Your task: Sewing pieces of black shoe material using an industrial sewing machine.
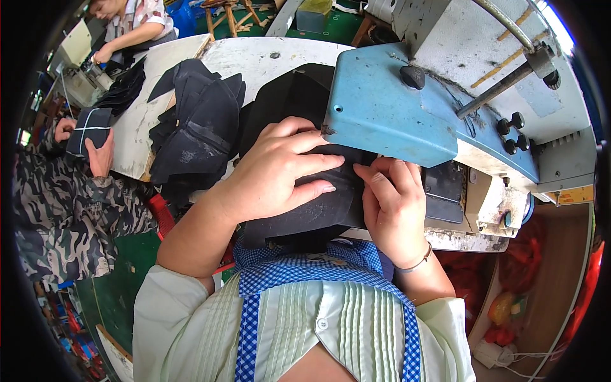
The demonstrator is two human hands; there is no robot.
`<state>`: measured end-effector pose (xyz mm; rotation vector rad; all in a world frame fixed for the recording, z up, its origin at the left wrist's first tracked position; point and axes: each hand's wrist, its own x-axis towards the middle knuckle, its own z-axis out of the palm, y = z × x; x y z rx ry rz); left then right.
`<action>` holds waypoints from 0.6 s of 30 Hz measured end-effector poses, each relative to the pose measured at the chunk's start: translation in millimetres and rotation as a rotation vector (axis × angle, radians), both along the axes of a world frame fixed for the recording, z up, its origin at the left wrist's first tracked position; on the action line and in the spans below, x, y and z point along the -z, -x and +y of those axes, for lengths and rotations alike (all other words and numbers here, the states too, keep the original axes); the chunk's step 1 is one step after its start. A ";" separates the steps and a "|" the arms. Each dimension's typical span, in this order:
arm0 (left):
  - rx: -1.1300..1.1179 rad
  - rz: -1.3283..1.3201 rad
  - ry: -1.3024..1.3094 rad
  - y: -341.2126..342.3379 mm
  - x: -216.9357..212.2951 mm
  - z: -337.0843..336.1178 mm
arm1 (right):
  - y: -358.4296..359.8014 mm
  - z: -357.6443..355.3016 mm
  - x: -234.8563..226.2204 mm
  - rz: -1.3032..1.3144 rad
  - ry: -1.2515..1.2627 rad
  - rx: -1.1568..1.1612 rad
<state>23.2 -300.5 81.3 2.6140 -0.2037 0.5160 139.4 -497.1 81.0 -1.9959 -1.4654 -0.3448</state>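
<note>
A black sheet of fabric or leather-like material point(305, 219) lies in front of me, under the blue head of a machine point(394, 105). My left hand point(286, 162) rests on it with fingers spread, the fingertips close to the machine head's lower left corner. At the sheet's right side, my right hand point(396, 207) is closed, thumb and fingers pinching its edge just below the blue housing. The machine's working point is hidden beneath that housing. More black material point(289, 99) lies behind my left hand.
A pile of cut black pieces point(197, 127) sits left on the white worktable point(254, 57). Further left, a person in a camouflage sleeve point(105, 197) holds a tied black bundle point(91, 130). Another person point(137, 25) works at the far left. A wooden shelf point(560, 280) stands at the right.
</note>
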 end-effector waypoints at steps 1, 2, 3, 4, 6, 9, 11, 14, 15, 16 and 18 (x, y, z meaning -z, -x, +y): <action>-0.001 -0.001 -0.001 0.5 0.7 -1.1 | 0.6 -0.8 0.5 0.002 -0.002 0.001; -0.003 -0.011 -0.002 0.8 1.0 -2.1 | 0.6 -1.3 0.9 0.004 -0.005 0.000; -0.006 -0.020 -0.003 1.1 1.3 -3.2 | 0.4 -1.9 1.1 0.003 -0.006 -0.003; -0.009 -0.021 -0.004 1.5 1.8 -4.8 | 0.1 -2.4 1.2 0.005 -0.012 -0.006; -0.015 -0.036 -0.013 3.4 1.7 -7.4 | -0.2 -2.2 0.9 0.008 -0.021 -0.014; -0.024 -0.038 -0.031 4.0 0.2 -11.5 | -1.4 -2.9 1.6 0.000 -0.027 -0.025; -0.035 -0.037 -0.052 4.1 0.7 -14.3 | -1.8 -3.6 2.6 0.001 -0.025 -0.024; -0.068 -0.021 -0.092 4.7 -2.6 -22.5 | -1.5 -5.1 3.4 -0.006 -0.014 -0.025; -0.087 -0.006 -0.111 4.3 -4.3 -25.3 | -1.2 -5.3 3.4 -0.005 -0.014 -0.026; -0.088 -0.004 -0.110 3.5 -5.2 -27.3 | -0.8 -5.5 3.3 0.002 -0.011 -0.024; -0.118 0.011 -0.169 1.9 -6.0 -30.3 | -1.1 -5.0 4.7 0.010 -0.009 -0.027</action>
